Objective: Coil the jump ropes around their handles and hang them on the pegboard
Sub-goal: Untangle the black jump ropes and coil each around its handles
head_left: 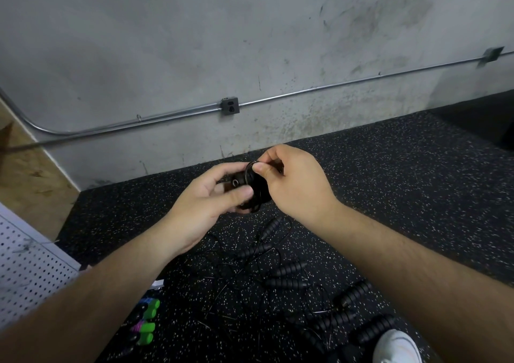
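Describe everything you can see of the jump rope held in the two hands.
The held jump rope is black: dark handles bundled together, with thin black cord wound round them. The left hand grips the bundle, thumb across its front; the right hand pinches a cord loop at its top between thumb and forefinger. It is held above the speckled floor, mostly hidden by fingers.

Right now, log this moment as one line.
step: coiling | left hand: grips black handles | right hand: pinches rope loop | other ropes: tangled on floor

A gym: speckled rubber floor, concrete wall, jump ropes lying about
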The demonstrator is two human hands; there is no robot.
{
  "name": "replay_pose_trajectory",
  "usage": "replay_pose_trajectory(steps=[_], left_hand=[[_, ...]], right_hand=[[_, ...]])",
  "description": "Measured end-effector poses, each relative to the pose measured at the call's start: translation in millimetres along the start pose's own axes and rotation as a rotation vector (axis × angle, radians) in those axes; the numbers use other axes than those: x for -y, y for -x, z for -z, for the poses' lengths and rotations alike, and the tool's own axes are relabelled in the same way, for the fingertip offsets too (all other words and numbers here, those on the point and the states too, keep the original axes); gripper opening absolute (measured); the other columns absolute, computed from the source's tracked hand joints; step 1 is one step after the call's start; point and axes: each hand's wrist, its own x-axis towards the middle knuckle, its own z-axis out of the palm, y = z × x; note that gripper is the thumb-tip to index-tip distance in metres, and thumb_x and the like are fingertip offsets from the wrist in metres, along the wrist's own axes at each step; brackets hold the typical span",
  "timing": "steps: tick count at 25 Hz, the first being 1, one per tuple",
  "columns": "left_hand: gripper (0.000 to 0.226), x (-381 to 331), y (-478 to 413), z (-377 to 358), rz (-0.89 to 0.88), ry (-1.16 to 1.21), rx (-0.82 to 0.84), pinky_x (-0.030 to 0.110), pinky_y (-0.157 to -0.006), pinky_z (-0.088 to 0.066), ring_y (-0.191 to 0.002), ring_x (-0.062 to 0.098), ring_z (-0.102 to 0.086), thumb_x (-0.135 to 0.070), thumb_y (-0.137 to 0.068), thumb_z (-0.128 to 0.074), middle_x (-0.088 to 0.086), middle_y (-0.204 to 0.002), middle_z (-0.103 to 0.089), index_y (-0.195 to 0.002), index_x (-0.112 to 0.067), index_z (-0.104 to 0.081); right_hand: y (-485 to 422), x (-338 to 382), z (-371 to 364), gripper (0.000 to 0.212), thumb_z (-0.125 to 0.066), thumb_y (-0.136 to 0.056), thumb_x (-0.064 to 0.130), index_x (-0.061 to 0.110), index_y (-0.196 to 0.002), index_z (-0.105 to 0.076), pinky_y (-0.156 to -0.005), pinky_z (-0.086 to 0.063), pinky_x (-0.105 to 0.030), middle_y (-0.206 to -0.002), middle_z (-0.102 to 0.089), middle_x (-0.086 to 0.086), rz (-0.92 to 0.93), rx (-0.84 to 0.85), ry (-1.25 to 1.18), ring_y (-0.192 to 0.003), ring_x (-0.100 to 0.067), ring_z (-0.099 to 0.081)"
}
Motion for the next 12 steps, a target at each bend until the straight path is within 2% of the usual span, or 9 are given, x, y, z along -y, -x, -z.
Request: replay_pose_trajectory(steps=[3,8,10,12], left_hand=[[0.074,7.4,-2.5,0.6,-0.068,-0.236,0.046,0.036,-0.097,-0.055,-0.110,0.020,-0.070,-0.017,-0.067,-0.092,0.007,-0.127,-0.067,-0.130,-0.032,-0.056],[0.067,5.1,-4.7,7.5,-0.090,-0.355,0.135,0.037,-0.096,-0.056,-0.099,0.014,-0.072,-0.025,-0.065,-0.086,-0.001,-0.124,-0.067,-0.121,-0.050,-0.060],[0.067,6.5,-6.5,7.8,-0.111,-0.397,0.208,0.037,-0.092,-0.057,-0.100,0.019,-0.070,-0.023,-0.069,-0.088,-0.002,-0.123,-0.064,-0.126,-0.046,-0.062],[0.068,9.6,-7.8,8.0,-0.124,-0.412,0.228,0.037,-0.091,-0.057,-0.107,0.024,-0.066,-0.020,-0.071,-0.088,-0.003,-0.121,-0.058,-0.132,-0.031,-0.062]], right_hand=[[0.4,-0.9,-1.2,0.006,-0.062,-0.097,0.032,0.029,-0.092,-0.062,-0.076,-0.047,-0.024,-0.088,-0.064,0.016,-0.057,0.005,-0.012,-0.084,-0.004,-0.060],[1.2,-6.3,1.3,0.007,-0.061,-0.097,0.032,0.027,-0.093,-0.065,-0.074,-0.045,-0.026,-0.090,-0.063,0.014,-0.008,0.057,0.092,-0.084,-0.005,-0.057],[0.0,-6.9,2.5,0.007,-0.062,-0.097,0.029,0.026,-0.091,-0.065,-0.074,-0.046,-0.026,-0.087,-0.063,0.014,-0.012,0.042,0.048,-0.082,-0.004,-0.057],[-3.8,-8.8,6.5,0.008,-0.064,-0.096,0.028,0.027,-0.089,-0.064,-0.076,-0.051,-0.030,-0.083,-0.064,0.013,-0.057,0.023,-0.037,-0.078,-0.005,-0.061]])
